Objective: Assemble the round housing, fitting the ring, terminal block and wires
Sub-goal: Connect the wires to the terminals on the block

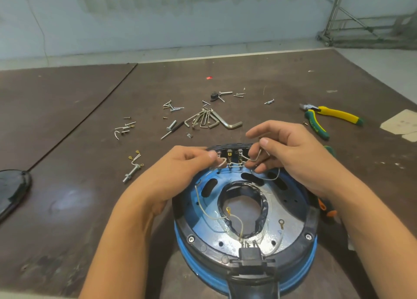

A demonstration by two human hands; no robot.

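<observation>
From the head view, the round housing (291, 197) lies face-up at the near edge of the table (67, 208), a little right of centre. A black ring (184, 228) runs round its rim. The terminal block (234, 154) stands at the housing's far rim, between the two hands.

The left hand (187, 163) has its fingers curled. Thumb and forefinger pinch a white wire loop (222, 163) just left of the block. The right hand (286, 152) also has curled fingers and pinches a bent wire (257, 157) just right of the block, its forefinger stretched out above.

More thin wires trail across the housing's plate. Two of them end in ring lugs (228, 211) near the centre hole. A black connector (250, 253) sits at the near rim.

Beyond the hands lie a bunch of hex keys (212, 119) and scattered screws (172, 106). Yellow-green pliers (331, 118) lie toward the right edge. A bolt (132, 173) with short lugged wires lies left of the housing. A black cover (11, 190) sits at the left edge.
</observation>
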